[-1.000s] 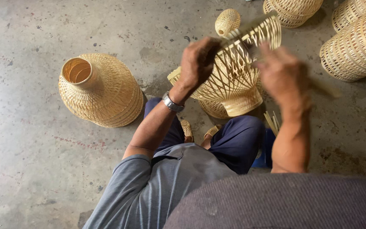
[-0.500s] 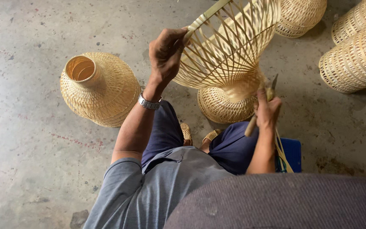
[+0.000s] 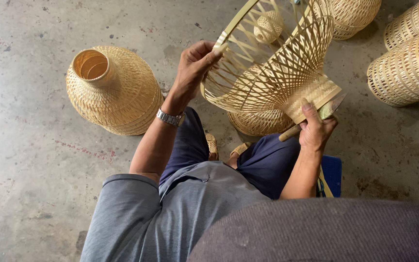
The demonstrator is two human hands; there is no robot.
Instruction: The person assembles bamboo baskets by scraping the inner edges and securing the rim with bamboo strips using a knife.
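I hold an open-weave bamboo lampshade frame (image 3: 272, 68) tilted in the air in front of me. My left hand (image 3: 195, 65) grips its wide rim at the left. My right hand (image 3: 316, 127) holds a knife (image 3: 311, 120) with a wooden handle and presses its thumb against the frame's narrow woven neck. A second woven shade (image 3: 260, 122) stands on the floor just beneath the frame, by my knees.
A finished bell-shaped woven shade (image 3: 112, 90) stands on the concrete floor at the left. More woven shades (image 3: 408, 63) lie at the right and one (image 3: 352, 17) at the top. A small woven ball (image 3: 267, 26) shows through the frame. I sit on a blue stool (image 3: 330, 174).
The frame has turned and tilted up, its wide rim now facing up-left. My right hand dropped, then rose to the neck with the knife. My left hand shifted along the rim.
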